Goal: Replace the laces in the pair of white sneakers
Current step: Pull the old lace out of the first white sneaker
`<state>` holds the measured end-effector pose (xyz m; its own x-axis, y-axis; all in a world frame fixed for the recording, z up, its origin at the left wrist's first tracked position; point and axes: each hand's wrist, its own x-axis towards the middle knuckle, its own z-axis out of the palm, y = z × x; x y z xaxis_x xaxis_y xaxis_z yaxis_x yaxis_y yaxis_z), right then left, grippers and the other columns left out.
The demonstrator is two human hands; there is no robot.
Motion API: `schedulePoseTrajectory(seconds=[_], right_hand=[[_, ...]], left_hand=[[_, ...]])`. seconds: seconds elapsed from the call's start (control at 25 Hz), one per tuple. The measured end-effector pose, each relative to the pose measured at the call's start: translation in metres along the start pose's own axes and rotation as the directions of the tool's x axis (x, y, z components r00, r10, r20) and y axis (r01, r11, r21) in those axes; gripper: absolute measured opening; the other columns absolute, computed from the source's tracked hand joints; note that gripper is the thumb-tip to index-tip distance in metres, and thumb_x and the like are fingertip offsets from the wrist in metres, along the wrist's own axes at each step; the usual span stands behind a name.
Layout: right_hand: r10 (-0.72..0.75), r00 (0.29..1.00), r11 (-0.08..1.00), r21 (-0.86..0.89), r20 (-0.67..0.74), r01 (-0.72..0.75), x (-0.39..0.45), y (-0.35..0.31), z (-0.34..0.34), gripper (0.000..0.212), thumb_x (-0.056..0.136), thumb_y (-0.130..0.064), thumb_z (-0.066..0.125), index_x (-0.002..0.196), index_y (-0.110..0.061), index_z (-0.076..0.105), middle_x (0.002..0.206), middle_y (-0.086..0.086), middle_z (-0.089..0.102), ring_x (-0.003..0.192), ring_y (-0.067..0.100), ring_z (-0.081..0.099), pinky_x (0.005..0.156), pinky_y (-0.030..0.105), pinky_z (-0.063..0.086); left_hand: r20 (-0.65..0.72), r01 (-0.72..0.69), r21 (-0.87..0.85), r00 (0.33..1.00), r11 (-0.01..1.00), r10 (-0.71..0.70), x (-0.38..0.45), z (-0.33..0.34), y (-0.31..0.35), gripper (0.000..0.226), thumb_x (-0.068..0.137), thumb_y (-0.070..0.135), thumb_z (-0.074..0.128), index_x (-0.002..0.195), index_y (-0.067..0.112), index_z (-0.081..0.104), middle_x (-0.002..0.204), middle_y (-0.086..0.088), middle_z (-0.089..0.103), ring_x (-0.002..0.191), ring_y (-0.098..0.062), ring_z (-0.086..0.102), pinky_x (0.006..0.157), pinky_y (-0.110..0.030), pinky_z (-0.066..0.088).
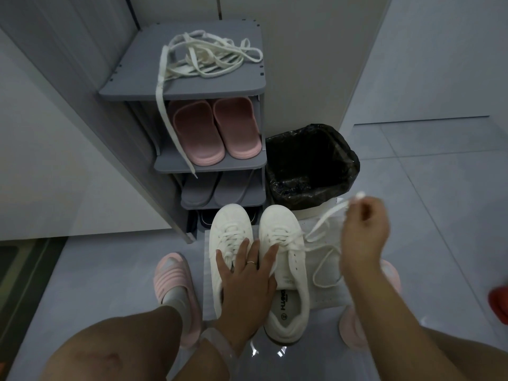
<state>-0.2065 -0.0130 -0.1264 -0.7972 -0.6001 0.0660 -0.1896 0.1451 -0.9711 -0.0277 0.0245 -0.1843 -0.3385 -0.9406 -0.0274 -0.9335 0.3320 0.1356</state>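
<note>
Both white sneakers [258, 259] are set on the near floor. They are steadied by the flat, released left hand [246, 281]. The old lace [327, 218] is pinched near its tip by the right hand [362, 229]. The lace is judged light and limp; a grasp at the tip suits it best.

The left hand [247, 281] lies flat over both white sneakers [286, 270] and hides the back part of the left one. The right hand [362, 232] is blurry, so its fingers on the lace [327, 218] are hard to make out. A red thing [499, 303] is cut off by the right edge. The right pink slipper [354, 331] is mostly hidden behind the arm. Dark shoes [204, 217] on the lowest shelf are too dark to tell. The inside of the black bin [310, 166] is too dark to see.
</note>
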Motion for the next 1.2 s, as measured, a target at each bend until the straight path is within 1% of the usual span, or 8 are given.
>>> schedulePoseTrajectory(seconds=[0.08,0.28,0.4,0.48,0.6,0.84,1.04,1.2], right_hand=[[0.081,0.993,0.995,0.061,-0.081,-0.076,0.016,-0.002,-0.006,0.016,0.092,-0.018,0.053,0.078,-0.022,0.05,0.074,-0.006,0.052,0.074,0.016,0.051,0.072,0.033,0.045],[0.365,0.89,0.908,-0.314,0.272,-0.277,-0.024,0.035,0.002,0.013,0.09,-0.011,0.05,0.099,-0.017,0.057,0.097,0.014,0.065,0.089,0.032,0.063,0.086,0.046,0.051],[0.346,0.82,0.861,-0.501,0.457,-0.084,-0.034,0.031,-0.001,0.012,0.09,-0.021,0.053,0.098,-0.013,0.057,0.089,0.004,0.063,0.089,0.024,0.06,0.08,0.034,0.047],[0.296,0.748,0.842,-0.532,0.594,0.089,-0.038,0.021,-0.005,0.015,0.09,-0.03,0.055,0.099,-0.018,0.05,0.086,-0.001,0.058,0.083,0.016,0.055,0.073,0.027,0.04],[0.356,0.61,0.803,-0.566,0.708,0.188,-0.047,0.015,-0.01,0.047,0.086,-0.04,0.06,0.125,-0.022,0.041,0.11,0.001,0.055,0.1,0.016,0.055,0.08,0.025,0.04],[0.357,0.611,0.823,-0.547,0.707,0.153,-0.05,0.017,-0.014,0.076,0.08,-0.041,0.067,0.14,-0.019,0.026,0.127,0.007,0.052,0.116,0.022,0.051,0.088,0.025,0.038],[0.358,0.602,0.81,-0.558,0.714,0.18,-0.05,0.016,-0.015,0.075,0.081,-0.042,0.067,0.137,-0.016,0.025,0.125,0.006,0.052,0.115,0.021,0.051,0.083,0.026,0.039],[0.359,0.613,0.807,-0.564,0.703,0.175,-0.051,0.02,-0.013,0.079,0.08,-0.045,0.066,0.14,-0.016,0.023,0.129,0.006,0.05,0.119,0.021,0.049,0.089,0.028,0.04]], left_hand=[[0.006,0.013,-0.009,1.0,1.0,-0.013,0.0,-0.001,-0.001,0.052,0.078,0.036,0.037,0.129,0.032,0.043,0.121,-0.002,0.064,0.119,-0.025,0.056,0.098,-0.061,0.019],[-0.06,0.029,-0.102,0.998,0.994,-0.035,0.003,-0.007,0.005,0.039,0.088,0.045,0.03,0.118,0.035,0.054,0.113,0.003,0.067,0.117,-0.023,0.056,0.1,-0.059,0.021],[-0.107,0.108,-0.191,0.986,0.976,-0.13,0.023,-0.024,0.008,0.044,0.088,0.041,0.027,0.1,0.029,0.068,0.104,0.005,0.069,0.106,-0.022,0.063,0.1,-0.062,0.028],[-0.003,0.191,-0.248,0.98,0.95,-0.198,0.039,-0.037,0.012,0.04,0.091,0.035,0.03,0.106,0.025,0.066,0.114,0.005,0.062,0.113,-0.02,0.053,0.103,-0.046,0.021],[0.087,0.192,-0.134,0.979,0.972,-0.182,0.052,-0.034,0.016,0.025,0.093,0.026,0.04,0.106,0.021,0.061,0.113,0.004,0.058,0.11,-0.016,0.05,0.093,-0.034,0.027],[0.119,0.239,-0.286,0.97,0.928,-0.213,0.06,-0.029,0.027,0.016,0.091,0.008,0.043,0.098,0.003,0.057,0.102,-0.011,0.059,0.096,-0.023,0.056,0.078,-0.027,0.039],[0.394,0.442,-0.752,0.896,0.489,-0.204,0.065,-0.041,0.023,0.016,0.091,0.009,0.049,0.076,0.011,0.055,0.072,0.002,0.053,0.07,-0.013,0.049,0.057,-0.019,0.037],[0.219,0.274,-0.624,0.96,0.732,-0.173,0.064,-0.043,0.01,0.018,0.087,0.009,0.054,0.104,0.005,0.06,0.096,-0.006,0.055,0.086,-0.014,0.049,0.07,-0.017,0.035]])
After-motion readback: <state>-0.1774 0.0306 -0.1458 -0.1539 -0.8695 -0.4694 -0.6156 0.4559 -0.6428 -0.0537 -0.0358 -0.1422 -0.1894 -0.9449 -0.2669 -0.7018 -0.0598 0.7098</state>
